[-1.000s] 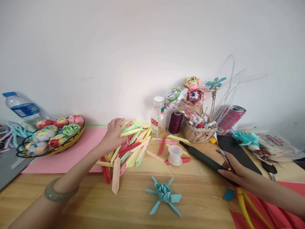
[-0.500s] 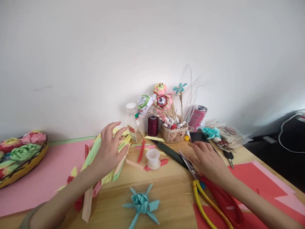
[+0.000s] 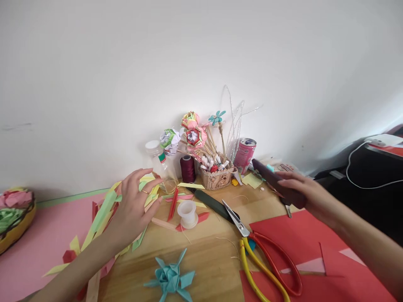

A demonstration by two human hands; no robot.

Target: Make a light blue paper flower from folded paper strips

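Observation:
My right hand [image 3: 310, 191] grips a dark, flat phone [image 3: 278, 184], raised and tilted above the table's right side. Below that hand, scissors [image 3: 242, 228] with one yellow and one red handle lie with blades slightly apart. My left hand [image 3: 135, 205] hovers over a heap of folded paper strips [image 3: 100, 218], fingers spread and holding nothing. A clear bottle [image 3: 165, 172] with a white cap stands just beyond its fingertips. Between my arms, a blue folded paper flower [image 3: 170, 277] rests on the wood, with a white spool [image 3: 188, 213] behind it.
A small basket [image 3: 217, 179] of paper flowers stands by the wall, between a maroon thread cone [image 3: 188, 169] and a pink can [image 3: 245, 155]. A dark green tool handle [image 3: 214, 204] lies behind the scissors. Red paper [image 3: 292, 224] covers the right; a flower-filled basket [image 3: 23, 224] sits left.
My right hand has lifted the phone off the table and moved it right, uncovering yellow paper squares. My left hand keeps its open pose. The view has turned right.

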